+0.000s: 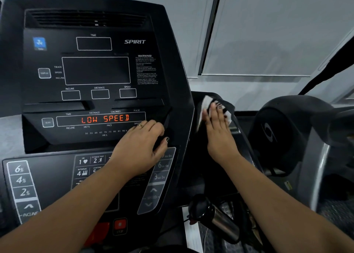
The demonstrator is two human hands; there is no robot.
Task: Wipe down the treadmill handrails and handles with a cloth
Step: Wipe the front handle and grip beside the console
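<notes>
2 hands (pixel 141 145), 1 cloth (pixel 207 103), 1 console (pixel 95 70), 1 bottle (pixel 216 216)

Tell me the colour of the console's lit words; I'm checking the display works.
Red-orange: "LOW SPEED" glows on the console's dark lower display, seen in the head view.

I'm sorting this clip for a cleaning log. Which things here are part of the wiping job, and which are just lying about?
Part of the job:
- white cloth, pressed under the right hand
- dark handrail beside the console, under the cloth
- left hand, resting on the console edge

Just lying about:
- console display reading LOW SPEED
- metal bottle below the console
- neighbouring machine
</notes>
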